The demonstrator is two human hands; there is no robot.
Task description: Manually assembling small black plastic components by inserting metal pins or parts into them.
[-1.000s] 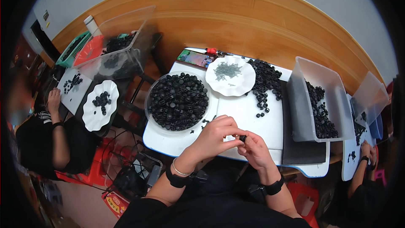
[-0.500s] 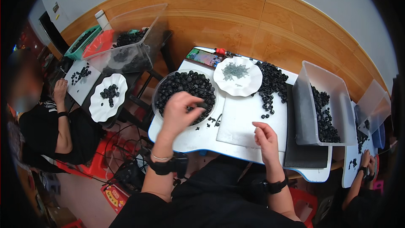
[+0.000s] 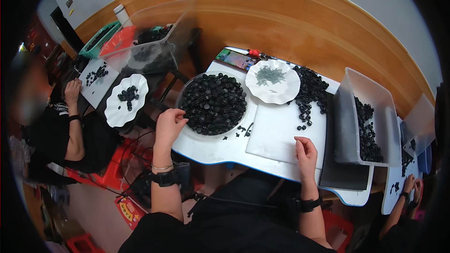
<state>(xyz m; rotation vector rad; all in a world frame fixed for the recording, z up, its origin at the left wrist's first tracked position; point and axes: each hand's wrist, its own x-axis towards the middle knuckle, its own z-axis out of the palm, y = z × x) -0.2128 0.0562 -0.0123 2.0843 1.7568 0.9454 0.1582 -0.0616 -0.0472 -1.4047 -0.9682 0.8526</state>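
Observation:
My left hand (image 3: 169, 125) is at the left rim of a round clear tub (image 3: 181, 94), fingers curled together. Whatever may be between its fingertips does not show. Small round black caps (image 3: 214, 103) fill the tub. Over the front edge of a white foam sheet (image 3: 276, 136), my right hand (image 3: 305, 152) is raised with thumb and forefinger close together; anything in that pinch is too small to make out. A scalloped white plate (image 3: 260, 90) beyond it bears a pile of tiny grey-green pieces (image 3: 271, 75). Loose black parts (image 3: 309, 86) are heaped right of the plate.
A tall translucent bin (image 3: 346, 126) with black parts stands on a dark mat (image 3: 335, 175) at the right. A phone (image 3: 234, 59) lies at the back edge. Co-workers' hands (image 3: 72, 91) are at tables on both sides. Several tiny black bits (image 3: 241, 129) lie beside the tub.
My left hand has moved left, from over the caps to the tub's left rim; the dark piece seen at its fingertips no longer shows. My right hand stays near the sheet's front edge. The view has shifted slightly.

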